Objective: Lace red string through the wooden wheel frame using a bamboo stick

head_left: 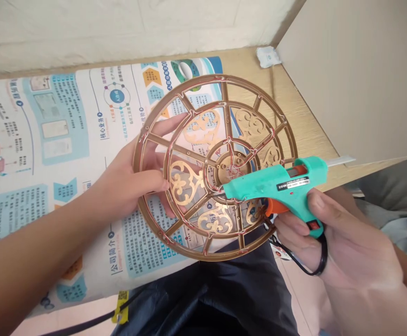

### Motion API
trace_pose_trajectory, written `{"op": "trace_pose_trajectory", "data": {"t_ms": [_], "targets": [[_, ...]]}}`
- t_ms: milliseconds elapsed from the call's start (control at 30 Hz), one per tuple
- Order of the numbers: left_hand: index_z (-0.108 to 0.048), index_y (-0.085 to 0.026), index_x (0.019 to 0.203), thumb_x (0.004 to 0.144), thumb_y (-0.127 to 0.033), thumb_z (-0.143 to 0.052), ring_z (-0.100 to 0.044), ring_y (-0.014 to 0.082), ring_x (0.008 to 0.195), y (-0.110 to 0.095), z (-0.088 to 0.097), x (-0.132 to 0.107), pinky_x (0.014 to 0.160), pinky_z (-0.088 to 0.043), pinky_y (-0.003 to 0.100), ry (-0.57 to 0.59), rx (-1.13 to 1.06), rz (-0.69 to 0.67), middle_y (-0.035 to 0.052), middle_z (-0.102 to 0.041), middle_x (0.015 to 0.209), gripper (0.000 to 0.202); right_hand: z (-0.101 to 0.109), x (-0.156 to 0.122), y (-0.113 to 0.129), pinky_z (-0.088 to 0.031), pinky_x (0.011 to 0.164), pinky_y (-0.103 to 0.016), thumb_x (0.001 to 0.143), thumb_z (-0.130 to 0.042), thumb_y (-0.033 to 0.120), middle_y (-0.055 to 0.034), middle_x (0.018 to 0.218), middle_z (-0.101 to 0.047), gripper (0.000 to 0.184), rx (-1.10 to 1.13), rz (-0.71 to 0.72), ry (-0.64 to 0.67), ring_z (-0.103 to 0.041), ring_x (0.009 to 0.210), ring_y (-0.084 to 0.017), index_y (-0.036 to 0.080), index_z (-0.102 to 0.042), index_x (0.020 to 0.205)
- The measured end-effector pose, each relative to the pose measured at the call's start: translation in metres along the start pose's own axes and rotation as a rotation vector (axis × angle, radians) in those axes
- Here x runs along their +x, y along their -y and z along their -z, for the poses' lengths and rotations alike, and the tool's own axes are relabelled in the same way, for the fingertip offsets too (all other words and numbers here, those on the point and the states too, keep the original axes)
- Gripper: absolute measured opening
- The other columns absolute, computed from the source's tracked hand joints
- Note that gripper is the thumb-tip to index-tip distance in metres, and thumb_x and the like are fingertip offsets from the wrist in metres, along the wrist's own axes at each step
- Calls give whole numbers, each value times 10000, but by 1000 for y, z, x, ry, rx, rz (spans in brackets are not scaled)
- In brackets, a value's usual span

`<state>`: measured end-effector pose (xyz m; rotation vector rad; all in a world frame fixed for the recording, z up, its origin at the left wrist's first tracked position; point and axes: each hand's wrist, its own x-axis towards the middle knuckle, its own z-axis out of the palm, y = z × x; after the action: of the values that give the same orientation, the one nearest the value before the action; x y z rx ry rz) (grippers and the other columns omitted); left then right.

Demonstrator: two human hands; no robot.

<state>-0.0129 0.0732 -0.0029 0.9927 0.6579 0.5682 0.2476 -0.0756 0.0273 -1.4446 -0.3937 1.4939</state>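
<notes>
The round gold openwork plastic wheel (pixel 215 165), pinched at its rim by the left hand (pixel 126 179), wants steadiness while the right hand (pixel 332 233), fingers wrapped around the teal glue gun (pixel 280 184), keeps the nozzle at the hub.

There are 2 hands: the left hand (pixel 126 179) and the right hand (pixel 343 252). 1 round golden openwork frame (pixel 214 167). 1 teal glue gun (pixel 280 186) with 1 black cord (pixel 311 266). 1 printed poster (pixel 49 154) on 1 wooden table (pixel 294 112). 1 small white packet (pixel 268 56).
</notes>
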Motion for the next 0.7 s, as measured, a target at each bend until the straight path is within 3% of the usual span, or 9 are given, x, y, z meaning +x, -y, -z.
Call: {"op": "trace_pose_trajectory", "data": {"t_ms": [100, 367, 700], "targets": [[-132, -256, 1721, 632, -107, -780, -724, 232, 627, 1, 0, 0, 483, -653, 263, -70, 4, -2, -6, -763, 951, 1276, 3, 0, 6, -149, 479, -243, 781, -946, 512, 15, 617, -449, 412, 29, -35, 39, -292, 485, -62, 224, -653, 780], [-80, -244, 1727, 661, -106, -757, -683, 257, 529, 2, 0, 0, 391, -617, 321, -28, -5, -11, -5, -758, 938, 1271, 7, 7, 11, -156, 462, -241, 917, -831, 501, 6, 613, -445, 442, 11, -63, 179, -334, 474, -70, 194, -575, 727], [-222, -343, 1706, 583, -148, -789, -708, 228, 602, -1, -2, -1, 490, -633, 259, -147, 48, 57, -17, -740, 896, 1274, 7, 15, 8, -162, 406, -184, 818, -922, 453, 31, 597, -420, 366, 115, -110, 191, -267, 448, -36, 178, -683, 780]]}}
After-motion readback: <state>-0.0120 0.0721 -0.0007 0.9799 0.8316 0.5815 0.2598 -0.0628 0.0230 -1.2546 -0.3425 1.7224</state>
